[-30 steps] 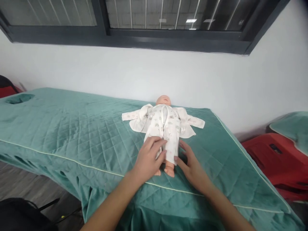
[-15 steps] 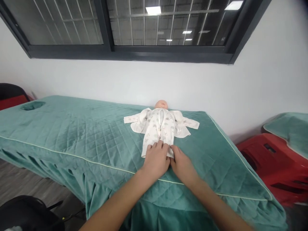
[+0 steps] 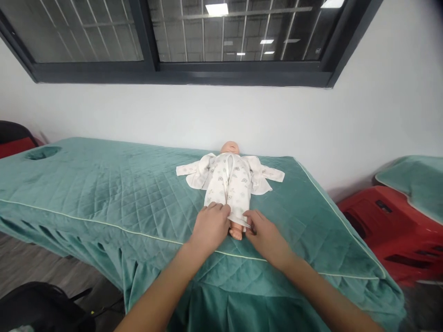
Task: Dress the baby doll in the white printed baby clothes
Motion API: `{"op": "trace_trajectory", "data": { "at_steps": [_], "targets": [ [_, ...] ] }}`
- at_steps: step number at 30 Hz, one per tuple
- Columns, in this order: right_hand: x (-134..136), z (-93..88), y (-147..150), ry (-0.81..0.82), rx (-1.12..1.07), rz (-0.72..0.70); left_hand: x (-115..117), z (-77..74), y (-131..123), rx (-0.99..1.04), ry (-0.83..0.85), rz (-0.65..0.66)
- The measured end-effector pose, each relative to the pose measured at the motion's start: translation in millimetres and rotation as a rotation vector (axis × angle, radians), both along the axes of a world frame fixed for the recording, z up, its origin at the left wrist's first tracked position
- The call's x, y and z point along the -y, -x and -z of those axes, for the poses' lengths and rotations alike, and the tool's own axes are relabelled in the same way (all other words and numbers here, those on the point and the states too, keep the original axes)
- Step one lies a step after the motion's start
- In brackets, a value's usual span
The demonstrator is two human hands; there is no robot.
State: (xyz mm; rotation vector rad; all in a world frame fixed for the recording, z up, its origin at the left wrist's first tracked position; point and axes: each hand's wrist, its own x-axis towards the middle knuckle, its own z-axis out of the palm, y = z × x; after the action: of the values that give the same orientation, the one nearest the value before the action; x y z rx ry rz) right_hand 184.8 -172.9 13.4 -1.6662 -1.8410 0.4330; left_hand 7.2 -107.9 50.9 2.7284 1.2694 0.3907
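Observation:
A baby doll (image 3: 230, 147) lies on its back, head toward the wall, on the green quilted cover. White printed clothing (image 3: 238, 180) covers its body and legs, with the sleeves spread to both sides. One bare doll foot (image 3: 236, 231) shows below a trouser cuff. My left hand (image 3: 212, 226) is closed over the bottom of the left trouser leg, its fingertips partly hidden. My right hand (image 3: 265, 233) pinches the edge of the right cuff beside the foot.
The green-covered bed (image 3: 104, 184) has a face hole at its far left. Red plastic chairs (image 3: 391, 230) stand at the right, partly under green cloth. A black bag-like object (image 3: 41, 306) is at lower left.
My hands have moved apart, the left one leftward and the right one slightly right. The doll's foot now shows between them, below the cuff. The view has shifted slightly.

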Motion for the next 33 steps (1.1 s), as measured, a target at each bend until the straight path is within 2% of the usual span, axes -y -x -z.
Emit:
{"op": "trace_trajectory", "data": {
  "at_steps": [3, 6, 9, 11, 15, 18, 22, 24, 27, 30, 33],
  "targets": [
    [4.9, -1.6, -1.6, 0.012, -0.057, -0.011, 7.8, 4.5, 4.1, 0.22, 0.169, -0.015],
    [13.5, -20.0, -3.8, 0.028, -0.07, -0.06, 13.1, 0.6, 7.2, 0.4, 0.299, -0.048],
    [19.4, -34.6, -6.6, 0.043, -0.035, -0.11, 16.3, -1.9, 7.0, 0.444, 0.287, -0.048],
    [20.0, -35.9, -9.3, 0.062, 0.026, -0.143, 16.9, 0.3, 7.1, 0.417, 0.243, -0.014],
    [15.5, -35.7, -14.7, 0.125, 0.167, -0.249, 12.5, 12.4, 17.3, 0.438, 0.202, 0.047],
    [8.1, -48.4, -11.0, 0.134, 0.15, -0.27, 6.1, 25.0, 32.3, 0.539, 0.205, -0.043],
    [-13.1, -63.2, 11.2, 0.024, 0.11, -0.321, -0.3, 43.6, 44.4, 0.601, 0.278, -0.113],
    [-26.6, -61.6, 23.7, 0.003, 0.214, -0.36, -2.0, 52.3, 45.4, 0.606, 0.281, -0.142],
    [-40.9, -54.0, 34.2, 0.075, 0.426, -0.325, -4.7, 62.5, 45.8, 0.58, 0.216, -0.195],
    [-43.0, -49.4, 36.1, 0.128, 0.547, -0.296, -8.1, 68.2, 47.1, 0.54, 0.173, -0.209],
    [-40.7, -45.5, 38.9, 0.137, 0.579, -0.254, -11.6, 71.2, 46.9, 0.503, 0.144, -0.236]
  ]
}}
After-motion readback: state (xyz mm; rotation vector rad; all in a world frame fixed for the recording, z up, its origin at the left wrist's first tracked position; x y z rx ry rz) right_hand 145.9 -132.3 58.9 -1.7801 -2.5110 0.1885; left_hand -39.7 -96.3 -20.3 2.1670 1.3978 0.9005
